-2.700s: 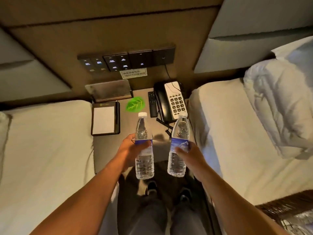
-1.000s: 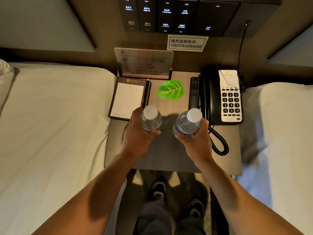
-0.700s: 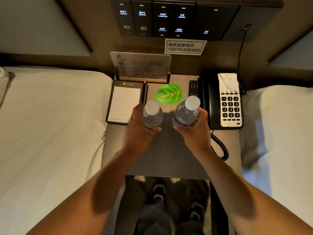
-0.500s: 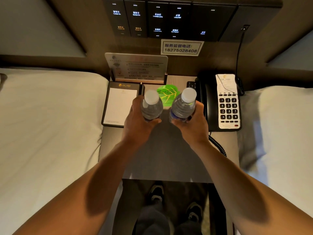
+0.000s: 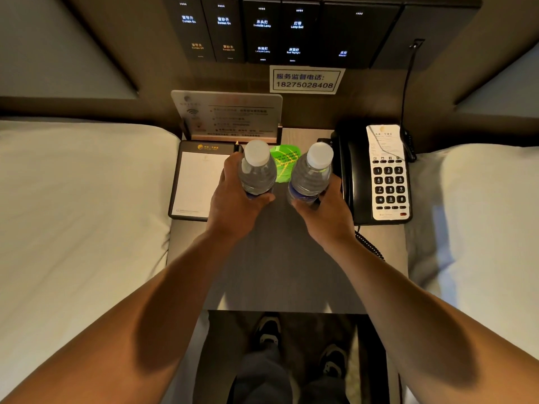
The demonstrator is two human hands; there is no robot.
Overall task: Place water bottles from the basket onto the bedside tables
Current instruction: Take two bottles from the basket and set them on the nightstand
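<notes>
Over bedside table, left hand gripping left bottle, right hand right bottle

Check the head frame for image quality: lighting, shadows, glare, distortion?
Head view: dim warm light; the arms cast a dark shadow across the bedside table; the acrylic info sign is hazed by glare, its text unreadable; the green leaf card looks oversaturated; wide-angle lens bows the bed edges; bottle caps in the left hand and right hand are sharp.
</notes>
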